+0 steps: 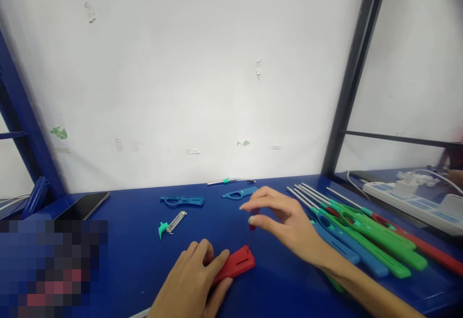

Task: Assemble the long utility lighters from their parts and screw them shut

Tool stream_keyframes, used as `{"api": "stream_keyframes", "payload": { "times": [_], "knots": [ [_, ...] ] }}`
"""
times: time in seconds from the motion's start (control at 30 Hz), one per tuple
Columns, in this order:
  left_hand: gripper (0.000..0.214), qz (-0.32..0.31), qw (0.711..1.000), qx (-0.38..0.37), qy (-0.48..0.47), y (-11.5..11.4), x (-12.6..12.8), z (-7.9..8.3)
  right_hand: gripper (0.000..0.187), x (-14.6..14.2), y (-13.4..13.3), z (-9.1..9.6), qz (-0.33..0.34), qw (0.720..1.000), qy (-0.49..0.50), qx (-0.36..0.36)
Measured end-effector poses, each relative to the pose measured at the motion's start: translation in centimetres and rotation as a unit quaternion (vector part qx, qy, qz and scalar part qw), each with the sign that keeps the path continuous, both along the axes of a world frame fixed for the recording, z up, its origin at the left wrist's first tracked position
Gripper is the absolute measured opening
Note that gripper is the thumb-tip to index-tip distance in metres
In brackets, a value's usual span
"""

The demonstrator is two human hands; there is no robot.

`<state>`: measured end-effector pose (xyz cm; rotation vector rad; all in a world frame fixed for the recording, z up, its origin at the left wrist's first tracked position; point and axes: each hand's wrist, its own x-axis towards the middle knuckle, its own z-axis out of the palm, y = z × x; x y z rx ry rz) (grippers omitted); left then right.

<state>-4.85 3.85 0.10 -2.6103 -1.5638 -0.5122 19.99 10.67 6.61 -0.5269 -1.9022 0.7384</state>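
My left hand (193, 277) presses a red lighter shell half (236, 263) flat on the blue table (126, 245), gripping its near end. My right hand (282, 221) hovers just above and behind it, thumb and forefinger pinched on a small red part (252, 225) with a thin wire hanging toward the shell. Two blue shell halves (182, 201) (238, 193) lie further back. A teal trigger with a clear tube (170, 224) lies to the left.
Several finished long lighters (365, 236) in green, blue and red lie in a row at the right. A metal rod with a teal collar (229, 181) rests by the wall. A phone (84, 205) lies at left, a white power strip (408, 197) at far right.
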Motion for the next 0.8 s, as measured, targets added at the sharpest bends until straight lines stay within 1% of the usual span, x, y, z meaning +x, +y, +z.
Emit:
{"api": "stream_keyframes", "payload": {
  "times": [0.07, 0.13, 0.2, 0.27, 0.3, 0.4, 0.47, 0.5, 0.57, 0.7, 0.73, 0.8],
  "knots": [
    [0.037, 0.001, 1.000, -0.004, -0.001, 0.0, 0.1, 0.0, 0.023, 0.0, 0.0, 0.0, 0.030, 0.999, -0.015, -0.023],
    [0.038, 0.005, 1.000, -0.006, 0.001, 0.0, 0.2, 0.0, 0.021, -0.1, -0.1, 0.0, 0.052, 0.998, -0.007, -0.036],
    [0.038, 0.009, 1.000, -0.010, 0.002, 0.0, 0.3, 0.1, 0.013, -0.1, 0.0, -0.1, 0.035, 0.999, 0.010, -0.021],
    [0.039, 0.013, 1.000, -0.016, 0.001, -0.1, 0.3, 0.1, 0.013, -0.2, 0.0, -0.1, 0.007, 1.000, 0.009, 0.003],
    [0.039, 0.013, 1.000, -0.019, -0.001, -0.1, 0.4, 0.2, 0.014, -0.2, 0.0, -0.1, 0.004, 1.000, 0.005, 0.004],
    [0.039, 0.016, 1.000, -0.027, -0.004, -0.3, 0.4, 0.1, 0.020, -0.2, 0.1, -0.1, 0.029, 0.999, 0.010, -0.025],
    [0.040, 0.017, 0.999, -0.029, -0.004, -0.3, 0.3, 0.0, 0.016, -0.1, 0.1, -0.1, 0.031, 0.998, 0.027, -0.039],
    [0.040, 0.016, 0.999, -0.028, -0.004, -0.3, 0.3, 0.0, 0.012, -0.1, 0.1, 0.0, 0.026, 0.998, 0.035, -0.038],
    [0.040, 0.010, 1.000, -0.024, -0.008, -0.3, 0.3, 0.0, 0.010, 0.0, 0.1, 0.0, 0.016, 0.999, 0.033, -0.027],
    [0.038, 0.010, 1.000, -0.020, -0.019, -0.4, 0.7, 0.6, 0.024, 0.0, 0.1, 0.1, 0.038, 0.999, -0.006, -0.020],
    [0.038, 0.014, 0.999, -0.024, -0.018, -0.4, 0.8, 0.9, 0.022, 0.0, 0.1, 0.1, 0.040, 0.999, -0.008, -0.019],
    [0.039, 0.022, 0.999, -0.043, -0.011, -0.6, 1.0, 1.3, 0.014, 0.0, 0.1, 0.1, 0.025, 1.000, 0.004, -0.011]
  ]
}}
